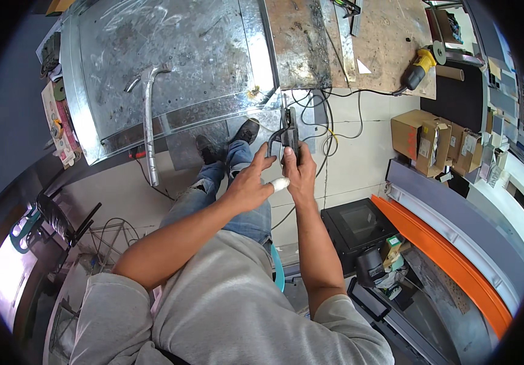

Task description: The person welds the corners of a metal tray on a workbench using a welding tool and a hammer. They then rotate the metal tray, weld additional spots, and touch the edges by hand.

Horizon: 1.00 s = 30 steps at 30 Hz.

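My right hand (300, 173) is wrapped round the black handle of a welding electrode holder (293, 131), its thumb along the top. The holder's jaws point away from me, toward the table edge, with a thin rod end showing at their tip. My left hand (249, 185) is at the holder's curved side lever, which lies between its fingers. A white wrap (280, 184) covers the left thumb, which reaches across toward the right hand. The fingers partly hide the lever's end.
A metal-topped table (201, 55) stands ahead, with a hammer (148, 115) overhanging its near edge. On the wooden board (389, 36) to the right lies a yellow angle grinder (421, 67). Black cables (329, 115) trail to the floor. Cardboard boxes (414, 137) and a black machine (359, 225) stand right.
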Available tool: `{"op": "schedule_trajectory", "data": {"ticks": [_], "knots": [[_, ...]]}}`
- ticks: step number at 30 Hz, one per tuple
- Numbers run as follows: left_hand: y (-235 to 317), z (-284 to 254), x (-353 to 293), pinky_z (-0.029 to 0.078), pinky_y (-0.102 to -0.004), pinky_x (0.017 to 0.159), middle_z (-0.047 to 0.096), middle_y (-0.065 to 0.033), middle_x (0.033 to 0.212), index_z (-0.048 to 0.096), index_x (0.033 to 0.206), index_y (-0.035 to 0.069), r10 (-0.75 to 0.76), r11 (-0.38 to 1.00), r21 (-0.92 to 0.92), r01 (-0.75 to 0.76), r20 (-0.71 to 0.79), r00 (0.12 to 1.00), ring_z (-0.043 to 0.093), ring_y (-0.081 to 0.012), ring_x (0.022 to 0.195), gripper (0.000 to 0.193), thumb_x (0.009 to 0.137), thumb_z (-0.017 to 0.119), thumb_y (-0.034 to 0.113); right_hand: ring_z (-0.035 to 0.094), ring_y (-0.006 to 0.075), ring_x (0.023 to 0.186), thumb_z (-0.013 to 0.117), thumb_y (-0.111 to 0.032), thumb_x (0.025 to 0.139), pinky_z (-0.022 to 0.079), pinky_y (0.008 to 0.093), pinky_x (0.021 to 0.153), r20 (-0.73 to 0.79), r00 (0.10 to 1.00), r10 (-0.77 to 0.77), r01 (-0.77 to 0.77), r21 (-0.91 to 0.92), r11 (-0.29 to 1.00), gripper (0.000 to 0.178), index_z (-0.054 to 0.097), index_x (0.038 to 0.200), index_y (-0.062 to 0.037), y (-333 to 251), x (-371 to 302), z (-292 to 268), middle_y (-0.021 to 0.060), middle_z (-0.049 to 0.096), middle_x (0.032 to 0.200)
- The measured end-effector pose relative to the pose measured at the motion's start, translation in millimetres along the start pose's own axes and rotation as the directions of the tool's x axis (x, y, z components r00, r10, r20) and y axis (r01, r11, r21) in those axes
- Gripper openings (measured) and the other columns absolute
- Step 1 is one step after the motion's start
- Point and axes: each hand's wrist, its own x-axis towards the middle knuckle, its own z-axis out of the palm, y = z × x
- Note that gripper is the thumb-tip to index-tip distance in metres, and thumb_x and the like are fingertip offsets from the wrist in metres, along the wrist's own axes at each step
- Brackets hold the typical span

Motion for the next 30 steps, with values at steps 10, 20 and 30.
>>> {"op": "schedule_trajectory", "data": {"ticks": [10, 20, 30], "knots": [[-3.6, -5.1, 11.3, 0.043, -0.0467, 0.111, 0.046, -0.0252, 0.154, 0.003, 0.162, 0.003, -0.003, 0.997, 0.072, 0.001, 0.027, 1.000, 0.045, -0.0369, 0.143, 0.106, 0.091, 0.077, 0.030, 0.056, 0.0161, 0.059, 0.061, -0.035, 0.102, 0.044, 0.0345, 0.055, 0.019, 1.000, -0.008, 0.009, -0.068, 0.998, 0.039, 0.062, 0.113, 0.0022, 9.9, 15.5, 1.2, 0.0084, 0.061, 0.067], [-6.7, -6.4, 16.4, 0.044, -0.0457, 0.110, 0.044, -0.0240, 0.155, 0.004, 0.162, 0.003, -0.010, 0.998, 0.054, 0.009, 0.031, 0.999, 0.045, -0.0371, 0.143, 0.106, 0.091, 0.077, 0.031, 0.060, 0.0188, 0.061, 0.061, -0.034, 0.102, 0.047, 0.0358, 0.057, 0.026, 1.000, 0.002, 0.002, -0.134, 0.991, 0.038, 0.062, 0.116, 0.0022, 5.6, 21.7, 1.4, 0.0104, 0.064, 0.070], [-2.4, -10.4, 18.5, 0.045, -0.0447, 0.109, 0.043, -0.0242, 0.156, 0.003, 0.161, 0.000, -0.031, 0.999, 0.028, 0.030, 0.040, 0.999, 0.044, -0.0376, 0.144, 0.107, 0.091, 0.077, 0.031, 0.057, 0.0182, 0.058, 0.061, -0.035, 0.102, 0.045, 0.0356, 0.055, 0.025, 1.000, -0.010, 0.013, -0.110, 0.994, 0.040, 0.062, 0.115, 0.0019, 1.2, 23.9, 2.6, 0.0104, 0.062, 0.069]]}}
